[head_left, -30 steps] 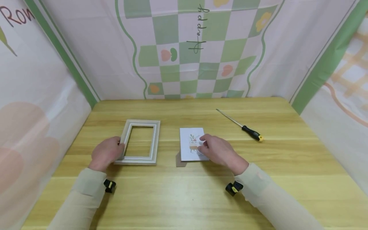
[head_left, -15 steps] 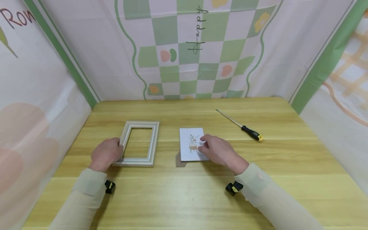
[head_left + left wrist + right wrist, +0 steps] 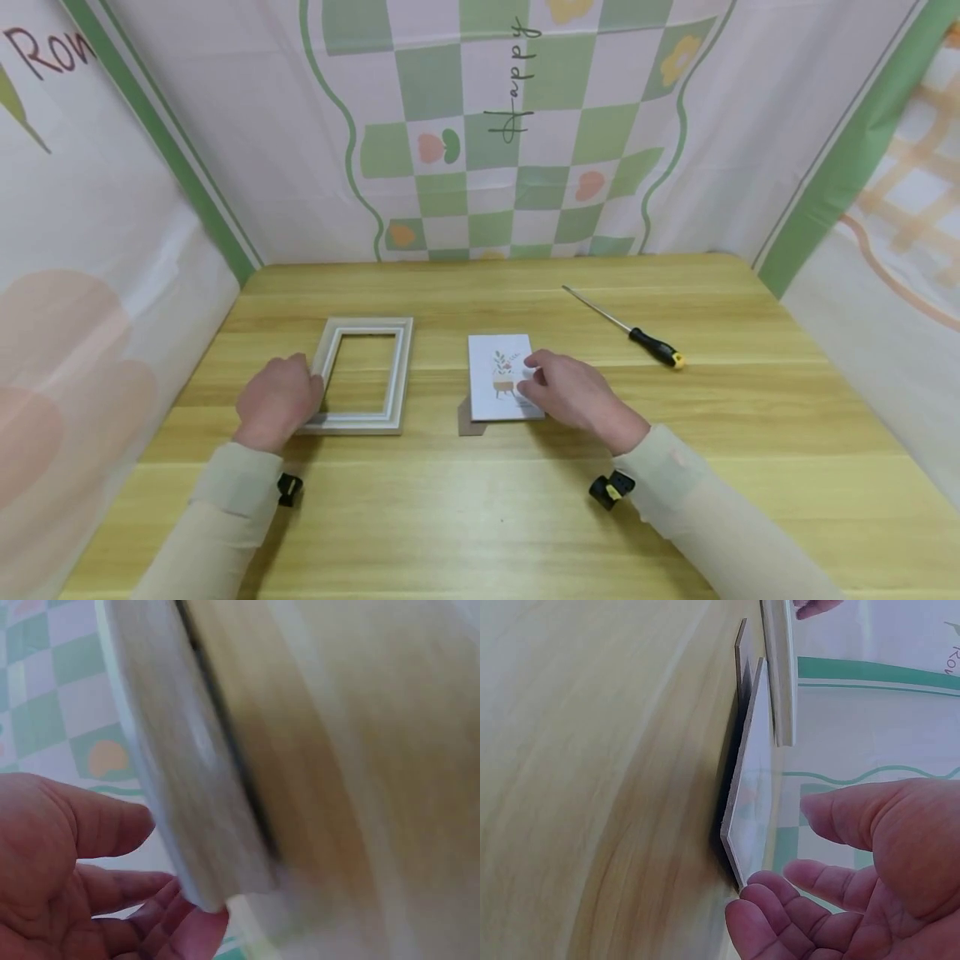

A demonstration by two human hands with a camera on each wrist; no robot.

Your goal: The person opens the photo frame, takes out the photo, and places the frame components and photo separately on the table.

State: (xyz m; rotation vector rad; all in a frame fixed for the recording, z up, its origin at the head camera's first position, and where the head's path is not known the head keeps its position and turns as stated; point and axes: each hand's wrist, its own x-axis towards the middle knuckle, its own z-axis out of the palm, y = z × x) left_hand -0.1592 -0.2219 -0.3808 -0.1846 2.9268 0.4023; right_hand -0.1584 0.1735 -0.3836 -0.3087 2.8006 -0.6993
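A whitish picture frame (image 3: 397,375) with an open middle lies flat on the table at left. Beside its left edge is my left hand (image 3: 276,400); in the left wrist view its thumb and fingertips are at the frame's corner without a firm grip. The white card (image 3: 483,396), printed with a plant on a small stand, lies right of the frame. From under its lower left a brownish-grey flap (image 3: 472,421) sticks out. My right hand (image 3: 573,392) hovers loosely over the card's right edge, fingers relaxed; whether a fingertip touches it I cannot tell.
A screwdriver (image 3: 652,343) with a black and yellow handle lies at the back right of the wooden table (image 3: 480,517). Patterned cloth (image 3: 517,183) hangs behind the table and on both sides.
The picture frame has come slightly nearer and left, and settled flat. My left hand's fingers have loosened at its edge. My right hand and the card have hardly moved.
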